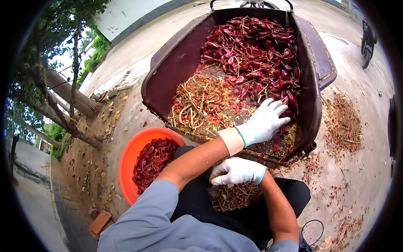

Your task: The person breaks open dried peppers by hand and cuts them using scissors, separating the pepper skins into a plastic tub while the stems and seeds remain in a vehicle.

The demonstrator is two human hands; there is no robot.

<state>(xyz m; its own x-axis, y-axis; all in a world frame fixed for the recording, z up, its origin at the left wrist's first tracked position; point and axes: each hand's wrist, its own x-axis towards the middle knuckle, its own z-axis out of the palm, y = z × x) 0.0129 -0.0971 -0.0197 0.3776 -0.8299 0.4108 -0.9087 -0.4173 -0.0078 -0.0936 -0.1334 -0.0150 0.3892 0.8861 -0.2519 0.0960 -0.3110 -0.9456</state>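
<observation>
My left hand [264,120], in a white glove, reaches into the maroon cart bed [168,71] with its fingers apart, touching dried red chillies [247,50] at the near right. Left of it lie stems, flakes and yellow seeds [197,101]. My right hand [233,171], also gloved, is held lower, below the cart's near edge, with its fingers curled; what they hold, if anything, is hidden. Beneath it, between my legs, is a heap of stems [233,197]. An orange basin [126,168] of dark red chillies [153,161] stands at my left.
Scattered debris [342,122] covers the concrete right of the cart. Trees [75,96] stand on a dirt strip with fallen leaves at the left, near a brick [100,222]. A parked two-wheeler [368,46] is at the upper right. A pale wall [121,19] runs behind.
</observation>
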